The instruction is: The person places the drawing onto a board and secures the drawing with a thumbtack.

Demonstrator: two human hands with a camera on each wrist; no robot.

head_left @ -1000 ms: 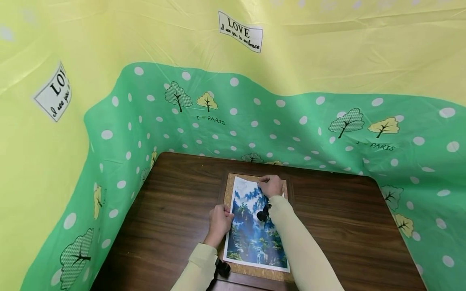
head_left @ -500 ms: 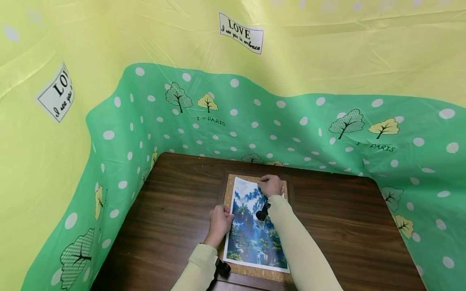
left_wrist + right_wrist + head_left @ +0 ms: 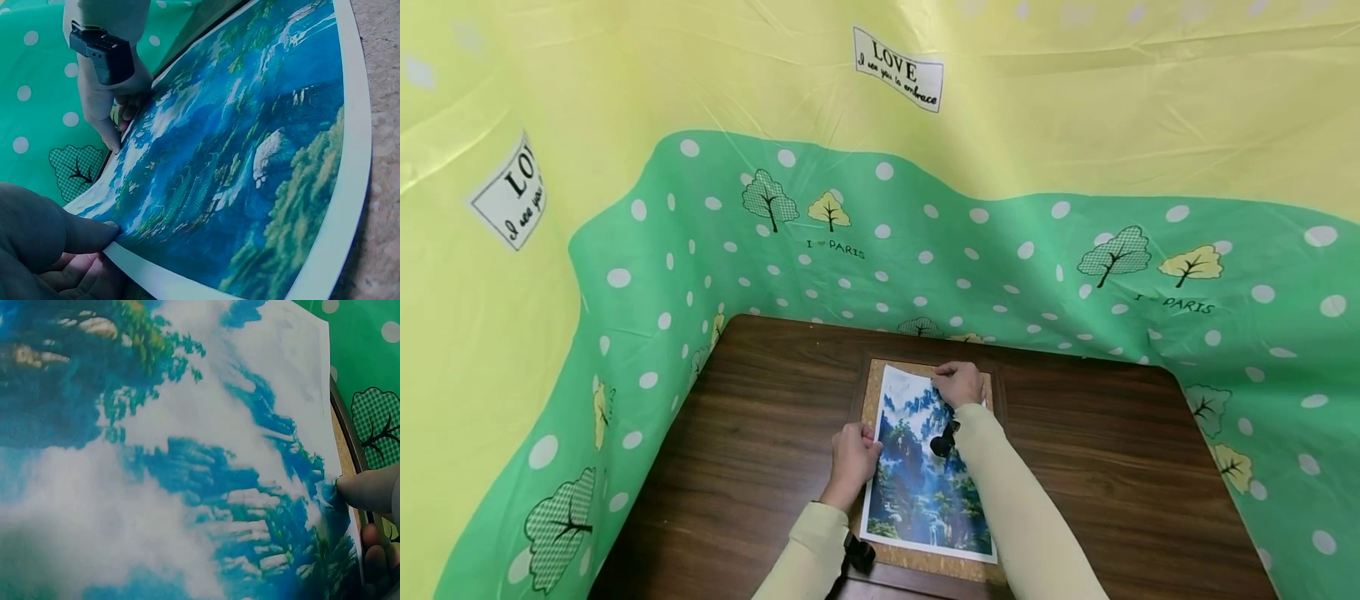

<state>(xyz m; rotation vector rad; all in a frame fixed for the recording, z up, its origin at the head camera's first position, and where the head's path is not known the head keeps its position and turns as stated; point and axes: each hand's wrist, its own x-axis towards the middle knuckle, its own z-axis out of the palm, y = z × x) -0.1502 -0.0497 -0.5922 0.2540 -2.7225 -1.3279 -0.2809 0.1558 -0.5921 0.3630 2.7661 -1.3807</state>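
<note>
A glossy landscape print with blue mountains, trees and a white border lies over a cork board. My left hand pinches its left edge; in the left wrist view the thumb lies on top of the print and the fingers are curled beneath. At the far edge, my right hand pinches the print, its thumb on the picture side and the other fingers below the edge. The print bows slightly upward between the hands. My right forearm hides part of its right side.
The dark wooden table extends to both sides of the board. A yellow and green curtain with dots and trees hangs around the back and sides. Each wrist carries a small black camera.
</note>
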